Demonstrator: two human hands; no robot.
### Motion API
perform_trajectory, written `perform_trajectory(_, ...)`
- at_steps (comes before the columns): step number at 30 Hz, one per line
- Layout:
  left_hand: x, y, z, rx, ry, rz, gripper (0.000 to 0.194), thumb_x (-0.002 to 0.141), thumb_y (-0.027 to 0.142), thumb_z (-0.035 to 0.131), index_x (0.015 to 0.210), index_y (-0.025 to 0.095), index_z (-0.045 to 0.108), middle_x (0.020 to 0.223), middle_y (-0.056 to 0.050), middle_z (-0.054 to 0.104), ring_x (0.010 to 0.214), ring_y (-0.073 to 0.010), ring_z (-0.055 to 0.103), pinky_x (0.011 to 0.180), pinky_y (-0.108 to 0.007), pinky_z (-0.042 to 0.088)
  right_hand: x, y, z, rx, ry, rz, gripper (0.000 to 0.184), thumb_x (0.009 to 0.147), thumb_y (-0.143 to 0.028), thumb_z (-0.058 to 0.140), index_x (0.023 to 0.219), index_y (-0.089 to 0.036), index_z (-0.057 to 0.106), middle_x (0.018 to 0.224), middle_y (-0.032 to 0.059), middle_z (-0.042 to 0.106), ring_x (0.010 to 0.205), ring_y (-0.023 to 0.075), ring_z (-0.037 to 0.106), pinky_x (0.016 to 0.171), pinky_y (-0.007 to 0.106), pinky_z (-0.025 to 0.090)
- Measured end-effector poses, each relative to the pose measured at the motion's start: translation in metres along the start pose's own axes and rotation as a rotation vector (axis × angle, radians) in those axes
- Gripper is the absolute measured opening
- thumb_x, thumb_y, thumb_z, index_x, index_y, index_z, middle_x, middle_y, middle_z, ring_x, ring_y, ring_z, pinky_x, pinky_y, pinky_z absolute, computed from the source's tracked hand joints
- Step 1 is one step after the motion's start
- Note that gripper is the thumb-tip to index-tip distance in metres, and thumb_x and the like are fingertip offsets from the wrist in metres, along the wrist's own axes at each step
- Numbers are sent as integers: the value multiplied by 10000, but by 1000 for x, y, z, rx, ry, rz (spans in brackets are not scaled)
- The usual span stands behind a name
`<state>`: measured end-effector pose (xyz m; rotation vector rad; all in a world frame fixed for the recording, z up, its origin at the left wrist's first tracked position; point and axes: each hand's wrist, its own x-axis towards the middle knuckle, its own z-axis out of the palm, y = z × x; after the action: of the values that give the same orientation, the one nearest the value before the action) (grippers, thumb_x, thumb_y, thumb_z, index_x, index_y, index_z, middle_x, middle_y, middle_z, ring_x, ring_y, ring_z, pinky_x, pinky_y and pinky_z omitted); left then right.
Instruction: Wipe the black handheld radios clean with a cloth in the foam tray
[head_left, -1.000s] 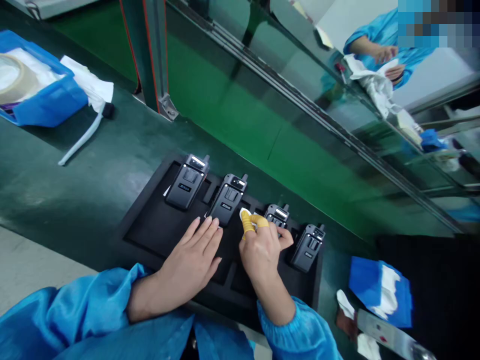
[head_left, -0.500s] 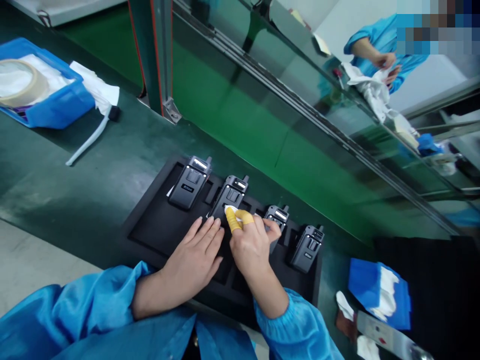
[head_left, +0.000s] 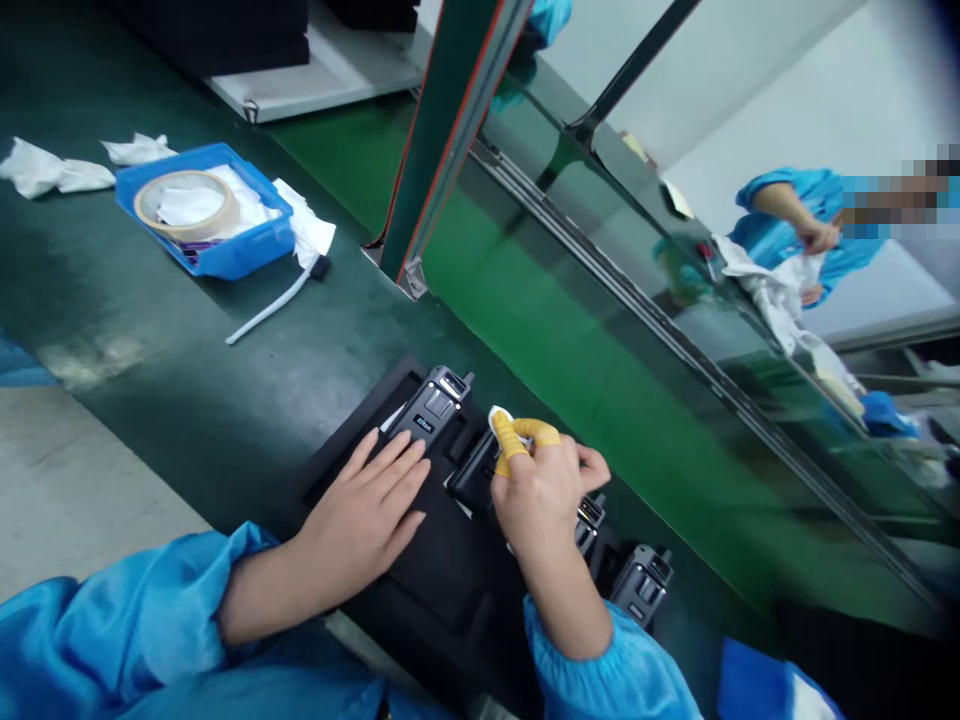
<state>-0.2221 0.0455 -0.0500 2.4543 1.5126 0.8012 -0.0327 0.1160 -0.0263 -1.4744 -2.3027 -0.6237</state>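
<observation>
Tabletop (head_left: 187, 390): green, with our black tray (head_left: 435, 580) lying on it.
Tray row: four handheld two-way radios (head_left: 643, 583), side by side.
Left hand (head_left: 360, 515): we rest it flat, fingers slightly spread, tips over the leftmost radio's (head_left: 425, 422) lower end.
Right hand (head_left: 540, 490): over the second radio (head_left: 472, 478), yellow-covered fingers (head_left: 510, 440) pinching our white wipe (head_left: 498, 413).
White wipe: near that radio's upper end; we cannot tell if they touch.

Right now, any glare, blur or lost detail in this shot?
Head view: pale sheen on the glossy dark-green tabletop, left; head view: the black rectangular tray so dark its recesses barely read; head view: lettering soft on the black handheld radio by the bare left hand; head view: pixel blocks over part of the blue-sleeved co-worker, upper right.
</observation>
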Motion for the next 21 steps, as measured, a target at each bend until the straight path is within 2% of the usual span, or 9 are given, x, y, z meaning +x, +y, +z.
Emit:
perform_trajectory(3,-1,-9,3,27,-9,-27,349,943,242,415,1207,78,574,1328,-135,551,1275,-273,463,1085,-497,322,22,-14,15,48,-46,-95,251,715,-25,494,744,-202,669,920,44,621,831,173,435,845,394,217)
perform_trajectory(7,-2,-9,6,30,1,-28,337,943,231,409,1184,90,597,1310,-124,569,1261,-253,482,1093,-461,324,42,-25,31,103,-114,-212,231,749,-22,520,674,-202,644,937,19,629,855,162,443,879,394,187)
perform_trajectory(10,-1,-9,4,28,1,-35,338,947,230,396,1174,95,606,1300,-121,578,1245,-246,501,1100,-450,315,43,-24,34,87,-107,-187,244,760,-16,503,673,-196,644,921,21,628,841,159,444,884,399,184)
perform_trajectory(16,0,-10,4,14,-3,-35,339,941,228,401,1182,102,604,1292,-118,585,1220,-242,524,1091,-441,334,28,-26,29,72,-86,-118,257,730,-13,470,651,-185,644,883,42,617,802,159,442,856,399,223)
perform_trajectory(21,-1,-10,7,-13,21,-55,332,934,222,416,1178,105,608,1275,-118,598,1195,-246,545,1088,-449,343,42,-36,35,82,-73,-144,246,721,-3,492,686,-193,645,936,27,633,839,159,463,872,415,194)
